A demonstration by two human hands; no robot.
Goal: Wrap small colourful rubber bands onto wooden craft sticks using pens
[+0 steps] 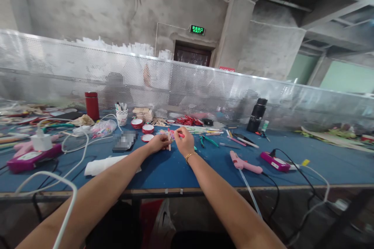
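Note:
Over the middle of the blue table (216, 167), my left hand (159, 142) pinches a narrow wooden craft stick (170, 147), held nearly upright. Close beside it on the right, my right hand (185, 142) is closed on a pink-red pen (181, 135). Whether the pen touches the stick cannot be made out. Small colourful pieces (163, 132) lie just behind my hands. To their left stand red round tins with white insides (147, 128). Green-handled pliers (209, 141) rest to the right of my right hand.
A pink glue gun (245, 164) and a purple power strip (274, 162) lie right, with trailing cables. A black bottle (257, 115) stands behind. At left are a white roll (103, 164), phone (125, 141), red flask (92, 106) and pen cup (122, 116). A perforated metal screen (193, 85) borders the back.

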